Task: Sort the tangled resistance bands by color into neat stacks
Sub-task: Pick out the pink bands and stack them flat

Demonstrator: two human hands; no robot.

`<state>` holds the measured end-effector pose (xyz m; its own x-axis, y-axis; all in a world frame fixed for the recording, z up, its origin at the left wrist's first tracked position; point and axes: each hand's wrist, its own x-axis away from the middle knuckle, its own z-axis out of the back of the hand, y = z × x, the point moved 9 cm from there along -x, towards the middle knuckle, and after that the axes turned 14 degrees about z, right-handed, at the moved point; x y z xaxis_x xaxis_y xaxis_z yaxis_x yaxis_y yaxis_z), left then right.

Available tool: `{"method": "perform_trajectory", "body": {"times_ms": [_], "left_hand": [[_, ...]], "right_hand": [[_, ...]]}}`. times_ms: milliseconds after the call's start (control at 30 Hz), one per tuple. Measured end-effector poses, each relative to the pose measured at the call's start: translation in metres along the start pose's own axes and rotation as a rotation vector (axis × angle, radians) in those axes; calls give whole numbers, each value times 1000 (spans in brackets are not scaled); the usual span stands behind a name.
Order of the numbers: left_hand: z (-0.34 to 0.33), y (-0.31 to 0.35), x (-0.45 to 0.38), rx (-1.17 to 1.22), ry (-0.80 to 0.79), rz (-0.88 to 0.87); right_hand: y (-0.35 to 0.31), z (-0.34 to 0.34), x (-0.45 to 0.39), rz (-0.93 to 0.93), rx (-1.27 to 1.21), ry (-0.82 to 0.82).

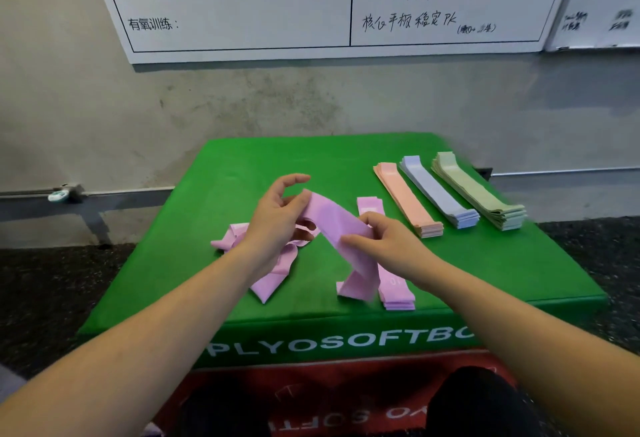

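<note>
A pink band (334, 220) is held up between both hands over the green box top (242, 166). My left hand (277, 218) pinches its upper left end. My right hand (384, 239) grips it lower down, and its free end drops onto the box. Under my left hand lies a loose tangle of pink bands (270, 277). A flat stack of pink bands (396, 292) runs beneath my right hand. To the right lie three neat stacks: salmon (408, 199), pale blue (438, 190) and pale green (478, 190).
The green soft plyo box sits on a red one (311, 388), close to a grey wall (242, 104). A whiteboard with writing (311, 3) hangs above. Dark speckled floor (52, 298) surrounds the box. My dark-clothed knees (485, 402) are at the bottom edge.
</note>
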<state>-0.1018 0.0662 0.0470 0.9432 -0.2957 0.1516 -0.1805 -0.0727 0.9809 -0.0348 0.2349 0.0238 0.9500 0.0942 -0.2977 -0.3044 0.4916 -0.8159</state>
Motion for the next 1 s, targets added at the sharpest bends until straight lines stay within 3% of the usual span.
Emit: {"method": "perform_trajectory", "body": {"times_ms": [200, 400, 567, 733, 1000], "left_hand": [[-9, 26, 17, -62, -25, -42], [-30, 58, 40, -278, -91, -199], [-42, 75, 51, -543, -70, -328], [-45, 80, 43, -635, 2, -334], [-56, 60, 3, -303, -21, -78]], "right_hand": [[-18, 3, 11, -7, -195, 43], [-35, -11, 24, -26, -350, -164], [-26, -2, 36, -57, -234, -186], [-9, 0, 50, -98, -159, -187], [19, -1, 71, -126, -171, -213]]}}
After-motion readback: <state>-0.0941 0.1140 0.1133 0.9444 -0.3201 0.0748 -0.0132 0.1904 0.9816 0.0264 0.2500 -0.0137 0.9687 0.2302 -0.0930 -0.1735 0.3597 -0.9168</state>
